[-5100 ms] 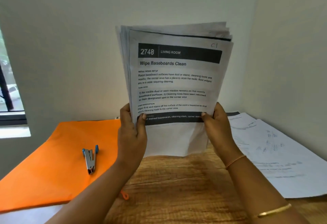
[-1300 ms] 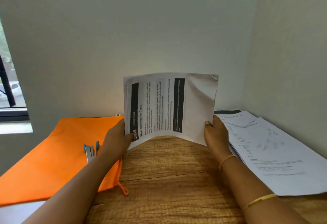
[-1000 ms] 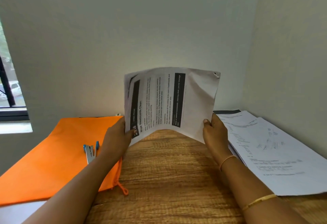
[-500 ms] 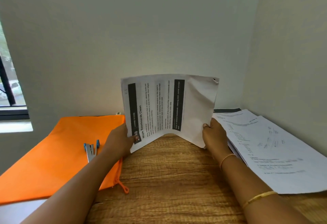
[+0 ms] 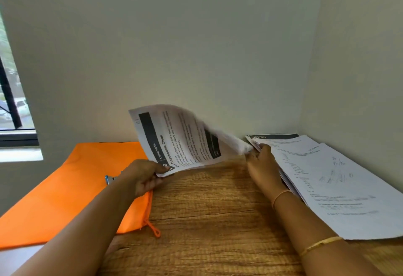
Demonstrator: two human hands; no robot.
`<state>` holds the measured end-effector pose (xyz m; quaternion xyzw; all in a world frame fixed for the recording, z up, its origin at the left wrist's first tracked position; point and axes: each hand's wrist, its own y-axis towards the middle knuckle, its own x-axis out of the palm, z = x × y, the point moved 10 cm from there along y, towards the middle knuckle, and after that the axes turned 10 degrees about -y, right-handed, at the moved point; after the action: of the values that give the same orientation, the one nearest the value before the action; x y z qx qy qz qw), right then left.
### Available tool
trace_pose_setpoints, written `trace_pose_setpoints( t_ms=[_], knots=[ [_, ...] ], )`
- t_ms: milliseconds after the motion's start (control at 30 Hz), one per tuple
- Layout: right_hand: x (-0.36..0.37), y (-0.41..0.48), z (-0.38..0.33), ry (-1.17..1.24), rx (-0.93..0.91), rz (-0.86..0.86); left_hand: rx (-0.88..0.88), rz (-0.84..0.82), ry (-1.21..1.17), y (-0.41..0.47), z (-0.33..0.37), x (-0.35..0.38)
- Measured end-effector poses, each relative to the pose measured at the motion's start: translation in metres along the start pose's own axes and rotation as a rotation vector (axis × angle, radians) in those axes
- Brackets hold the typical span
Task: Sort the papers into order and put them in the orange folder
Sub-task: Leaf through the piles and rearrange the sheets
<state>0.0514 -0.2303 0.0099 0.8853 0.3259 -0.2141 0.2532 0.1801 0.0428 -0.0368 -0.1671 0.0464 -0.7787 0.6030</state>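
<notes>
Pinched in left hand (image 5: 145, 177), thumb on top and fingers curled beneath: lower left corner of sheaf of papers (image 5: 181, 142).

Sheaf of papers: turned sideways, printed face up, headed "Wipe Baseboards Clean" beside a dark bar reading "LIVING ROOM". Held clear of wooden table (image 5: 207, 221), arched, right end sagging and blurred.

Right hand (image 5: 262, 168): low over the table at the sagging right end of the sheaf, against the near edge of loose pile (image 5: 338, 184). Grip not readable — fingers blurred where sheaf and pile meet. Thin band at wrist, gold bangle (image 5: 320, 243) further up forearm.

Orange folder (image 5: 72, 188): flat on left part of table, just beside and partly under left hand and forearm, closed side toward table centre, orange zip pull (image 5: 152, 228) hanging off near corner.

Stapler (image 5: 110, 178): on folder, blue and metal, mostly hidden behind left wrist.

Loose pile: white printed sheets, fanned, on right part of table against the corner of the walls; dark header marked "KITCHEN" at far edge.

Window (image 5: 11, 112): far left, dark frame.
</notes>
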Motion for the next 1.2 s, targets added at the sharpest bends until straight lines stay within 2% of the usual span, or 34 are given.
trace_pose_setpoints(
  t_ms=[167,300,400,500,667,867,933,1067,1200],
  knots=[
    [0.011,-0.004,-0.007,0.058,-0.029,-0.068,-0.106,-0.086,-0.086,-0.001,-0.010,0.012],
    [0.026,-0.008,-0.006,0.331,0.128,-0.184,0.005,-0.083,0.108,-0.001,-0.006,0.017],
    [0.026,-0.010,-0.015,0.479,0.127,-0.222,0.034,-0.113,0.164,-0.003,-0.004,0.024],
    [0.029,-0.012,-0.021,0.466,0.080,-0.250,-0.008,-0.117,0.126,-0.007,-0.009,0.027],
    [0.050,-0.027,-0.026,0.349,0.072,-0.416,-0.094,-0.117,-0.068,-0.009,-0.019,0.032],
    [0.081,-0.058,-0.027,0.193,0.174,-0.658,-0.104,-0.122,-0.123,-0.015,-0.022,0.041],
    [0.088,-0.064,-0.028,0.210,0.206,-0.710,-0.101,-0.130,-0.148,-0.018,-0.022,0.044],
    [0.100,-0.078,-0.033,0.410,0.303,-0.812,-0.111,-0.147,-0.219,-0.022,-0.026,0.052],
    [0.104,-0.079,-0.037,0.637,0.388,-0.801,-0.099,-0.148,-0.272,-0.024,-0.027,0.056]
  ],
)
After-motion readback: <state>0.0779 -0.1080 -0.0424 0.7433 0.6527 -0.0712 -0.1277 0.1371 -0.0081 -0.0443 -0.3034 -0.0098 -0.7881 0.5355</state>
